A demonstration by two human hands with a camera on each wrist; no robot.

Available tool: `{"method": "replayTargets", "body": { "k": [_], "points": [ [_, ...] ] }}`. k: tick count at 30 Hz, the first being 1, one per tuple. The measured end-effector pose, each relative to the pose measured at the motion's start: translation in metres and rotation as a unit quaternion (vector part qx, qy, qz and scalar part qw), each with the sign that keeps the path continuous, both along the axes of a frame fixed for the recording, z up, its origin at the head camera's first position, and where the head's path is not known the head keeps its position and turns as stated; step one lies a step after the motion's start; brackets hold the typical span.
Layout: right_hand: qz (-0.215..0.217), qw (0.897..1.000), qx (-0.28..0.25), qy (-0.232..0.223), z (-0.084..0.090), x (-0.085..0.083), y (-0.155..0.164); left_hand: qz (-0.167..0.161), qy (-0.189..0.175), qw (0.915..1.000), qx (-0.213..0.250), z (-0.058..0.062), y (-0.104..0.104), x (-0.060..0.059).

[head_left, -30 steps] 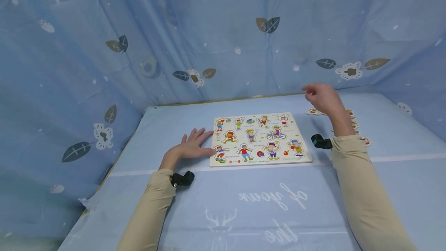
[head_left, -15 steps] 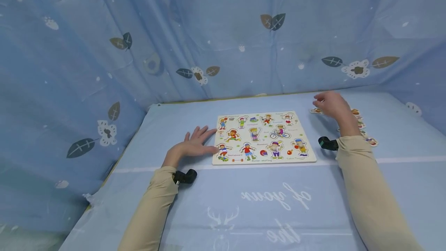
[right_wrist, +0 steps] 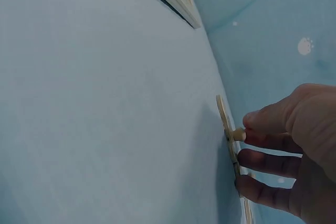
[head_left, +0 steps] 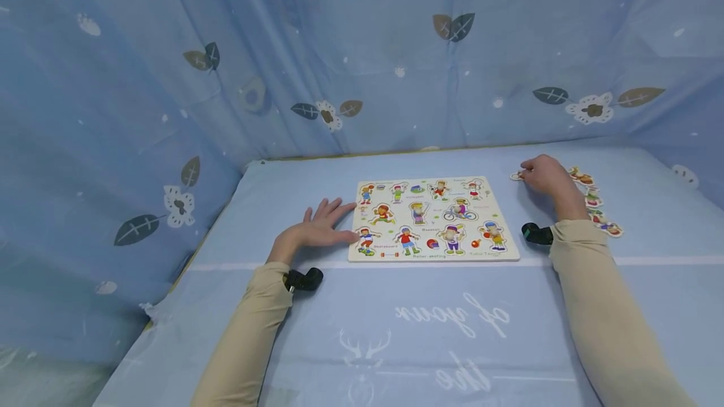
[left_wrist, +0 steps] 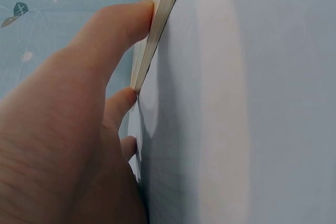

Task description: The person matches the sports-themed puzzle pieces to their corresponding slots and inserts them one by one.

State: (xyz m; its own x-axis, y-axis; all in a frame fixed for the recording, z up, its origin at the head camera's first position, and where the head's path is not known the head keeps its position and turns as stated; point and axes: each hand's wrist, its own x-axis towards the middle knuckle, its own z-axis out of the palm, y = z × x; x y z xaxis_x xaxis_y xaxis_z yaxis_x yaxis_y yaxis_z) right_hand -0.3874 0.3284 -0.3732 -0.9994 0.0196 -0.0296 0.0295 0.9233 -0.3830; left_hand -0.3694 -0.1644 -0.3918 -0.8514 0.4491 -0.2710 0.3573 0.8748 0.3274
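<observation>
A wooden puzzle board (head_left: pixel 432 218) printed with cartoon sports figures is seen lying flat on a surface (head_left: pixel 396 331) covered by a light blue cloth. The left hand (head_left: pixel 319 228) is laid flat on the cloth at the board's left edge, with its fingers spread and straight; nothing is held in its grip. In the left wrist view the fingertips (left_wrist: pixel 131 17) are shown pressed against the pale side of the board (left_wrist: pixel 157 24).

The right hand (head_left: pixel 543 174) is lowered to the cloth well to the right of the board, near its far corner. A loose puzzle piece (head_left: pixel 516 176) is pinched there: in the right wrist view the small peg of the piece (right_wrist: pixel 231 140) is shown caught between thumb and forefinger, so the grip is narrow and closed on the piece, while the other fingers (right_wrist: pixel 268 161) are curled below it. The piece is still lying against the cloth.

More loose pieces (head_left: pixel 594 200) are spread in a row on the cloth just right of the right hand. Blue drapes (head_left: pixel 283 49) printed with leaves and flowers are hung around the surface.
</observation>
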Motion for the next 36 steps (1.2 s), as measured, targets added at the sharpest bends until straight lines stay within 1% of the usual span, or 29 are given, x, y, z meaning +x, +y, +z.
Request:
{"method": "replayTargets", "body": {
  "k": [8, 11, 17, 23, 29, 36],
  "points": [
    [-0.025, 0.999, -0.014, -0.019, 0.003, 0.001, 0.000, -0.001, 0.011, 0.9999, -0.007, 0.003, 0.002, -0.002],
    [-0.032, 0.999, -0.017, -0.021, 0.001, 0.003, -0.001, 0.000, 0.011, 0.9999, -0.009, 0.002, 0.002, -0.003],
    [-0.058, 0.997, -0.040, -0.023, -0.002, 0.006, -0.005, -0.001, 0.008, 0.9999, -0.009, 0.002, 0.003, -0.004],
    [-0.066, 0.996, -0.053, -0.021, -0.002, 0.011, -0.006, 0.000, 0.005, 0.9999, -0.010, 0.003, 0.004, -0.005],
    [-0.054, 0.997, -0.045, -0.019, -0.005, 0.011, -0.006, 0.002, 0.004, 0.9999, -0.011, 0.001, 0.003, -0.004],
    [-0.037, 0.998, -0.043, -0.028, -0.006, 0.006, -0.005, 0.004, 0.007, 0.9999, -0.008, -0.003, 0.000, -0.003]
  ]
}}
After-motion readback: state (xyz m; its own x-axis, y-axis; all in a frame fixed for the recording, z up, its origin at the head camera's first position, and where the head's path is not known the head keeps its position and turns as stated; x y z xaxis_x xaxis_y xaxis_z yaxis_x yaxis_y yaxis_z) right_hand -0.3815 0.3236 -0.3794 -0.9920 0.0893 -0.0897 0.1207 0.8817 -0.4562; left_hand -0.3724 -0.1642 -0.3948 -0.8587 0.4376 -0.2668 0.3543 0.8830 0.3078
